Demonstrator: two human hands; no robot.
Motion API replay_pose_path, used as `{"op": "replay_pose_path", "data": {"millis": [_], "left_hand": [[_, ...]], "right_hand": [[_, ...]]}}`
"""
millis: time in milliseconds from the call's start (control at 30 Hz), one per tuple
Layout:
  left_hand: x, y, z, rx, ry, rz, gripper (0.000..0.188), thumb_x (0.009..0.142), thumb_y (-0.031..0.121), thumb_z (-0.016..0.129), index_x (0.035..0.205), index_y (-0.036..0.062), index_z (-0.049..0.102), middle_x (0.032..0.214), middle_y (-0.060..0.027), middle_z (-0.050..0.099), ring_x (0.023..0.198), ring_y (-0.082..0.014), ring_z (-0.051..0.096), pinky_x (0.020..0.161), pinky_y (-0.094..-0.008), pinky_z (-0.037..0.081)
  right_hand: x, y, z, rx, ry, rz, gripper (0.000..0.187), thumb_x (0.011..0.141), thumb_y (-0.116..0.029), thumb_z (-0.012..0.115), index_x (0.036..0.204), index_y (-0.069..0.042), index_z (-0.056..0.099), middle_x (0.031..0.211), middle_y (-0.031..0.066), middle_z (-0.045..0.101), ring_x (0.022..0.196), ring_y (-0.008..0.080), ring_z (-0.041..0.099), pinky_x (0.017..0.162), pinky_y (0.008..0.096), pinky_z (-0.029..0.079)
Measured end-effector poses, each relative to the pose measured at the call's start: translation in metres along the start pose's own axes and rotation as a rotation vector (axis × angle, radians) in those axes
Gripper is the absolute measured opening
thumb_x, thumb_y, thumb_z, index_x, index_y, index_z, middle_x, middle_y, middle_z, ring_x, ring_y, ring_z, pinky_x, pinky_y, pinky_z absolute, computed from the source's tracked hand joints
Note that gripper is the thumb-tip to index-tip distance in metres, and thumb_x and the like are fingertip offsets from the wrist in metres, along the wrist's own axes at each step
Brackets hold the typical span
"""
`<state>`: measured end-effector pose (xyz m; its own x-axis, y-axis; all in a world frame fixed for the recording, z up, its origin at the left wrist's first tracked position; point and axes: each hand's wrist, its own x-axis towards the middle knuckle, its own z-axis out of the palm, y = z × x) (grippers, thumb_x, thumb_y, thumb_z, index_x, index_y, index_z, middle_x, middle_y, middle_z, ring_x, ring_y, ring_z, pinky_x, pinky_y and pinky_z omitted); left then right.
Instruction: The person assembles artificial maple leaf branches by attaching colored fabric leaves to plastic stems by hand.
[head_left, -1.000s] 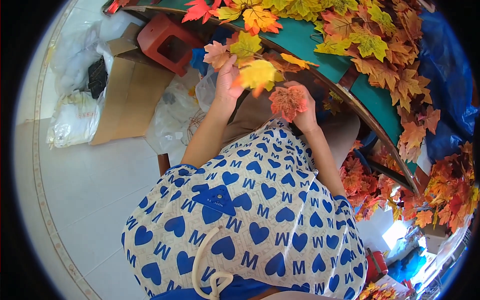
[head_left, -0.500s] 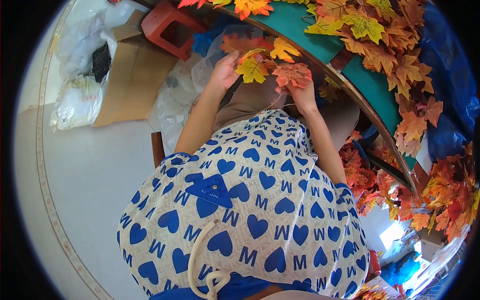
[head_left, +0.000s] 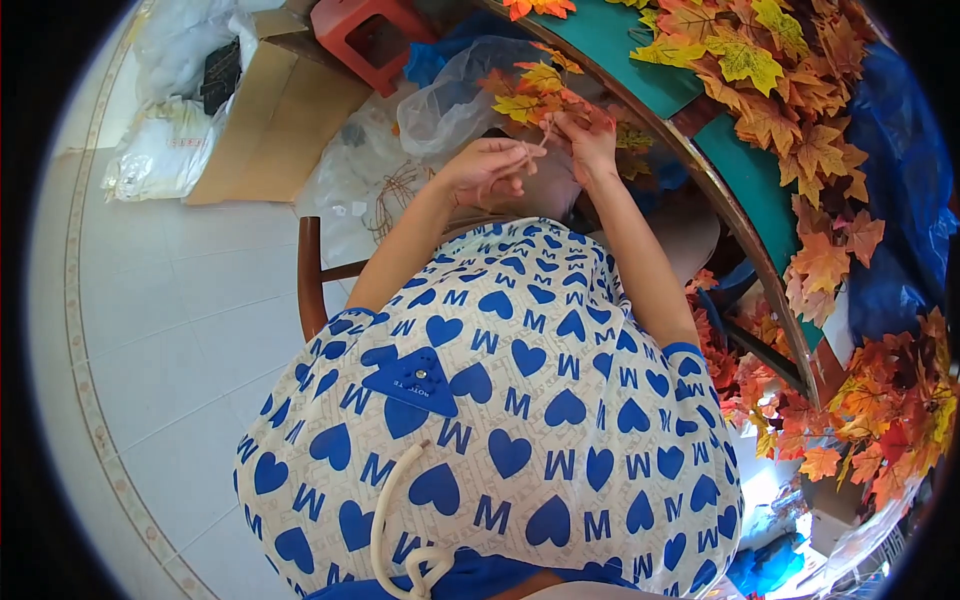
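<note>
Left hand (head_left: 490, 172) has swung in from the side to sit just beside my right hand (head_left: 588, 145), and the spray of artificial maple leaves (head_left: 541, 78) that was between my hands half a second ago is now out past them, near the edge of the green-topped table (head_left: 650, 85). So yeah, what I've got strung between my fingertips now is a thin pale pinkish strand (head_left: 544, 134). Can't tell if it's cord or the spray's own stem. Right thumb and forefinger look pinched on its upper end; left thumb and fingertips look pressed together lower down, other fingers loosely curled. I'd call this step fiddling with the strand by the leaves. Next move calls for a firm pinch on both sides without crushing the leaves, imo. More orange and yellow leaves (head_left: 800, 120) are heaped on the table, off to my right.
</note>
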<state>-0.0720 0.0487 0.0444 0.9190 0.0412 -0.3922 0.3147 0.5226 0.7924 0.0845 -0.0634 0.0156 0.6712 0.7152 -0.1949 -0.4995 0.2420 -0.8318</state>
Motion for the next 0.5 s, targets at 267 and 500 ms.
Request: {"op": "replay_pose_path", "data": {"millis": [267,500], "left_hand": [[0.027,0.011,-0.038,-0.542,-0.290,0.201,0.026,0.092,0.014,0.050,0.113,-0.0007,0.053,0.087,-0.0045,0.057,0.078,-0.0121,0.057,0.076,-0.0269,0.051],[0.037,0.019,-0.064,-0.748,-0.181,0.303,0.022,0.092,0.014,0.050,0.109,-0.0010,0.054,0.091,-0.0079,0.060,0.095,-0.0194,0.061,0.085,-0.0325,0.052]], "right_hand": [[-0.007,0.016,-0.018,-0.467,-0.340,-0.153,0.034,0.095,-0.021,0.044,0.123,-0.001,0.044,0.097,0.0108,0.065,0.090,0.0203,0.064,0.074,0.0299,0.050],[-0.086,0.007,-0.051,-1.272,-0.232,-0.584,0.018,0.086,-0.012,0.054,0.101,-0.006,0.062,0.089,0.0143,0.060,0.081,0.0334,0.059,0.072,0.0362,0.049]]}}
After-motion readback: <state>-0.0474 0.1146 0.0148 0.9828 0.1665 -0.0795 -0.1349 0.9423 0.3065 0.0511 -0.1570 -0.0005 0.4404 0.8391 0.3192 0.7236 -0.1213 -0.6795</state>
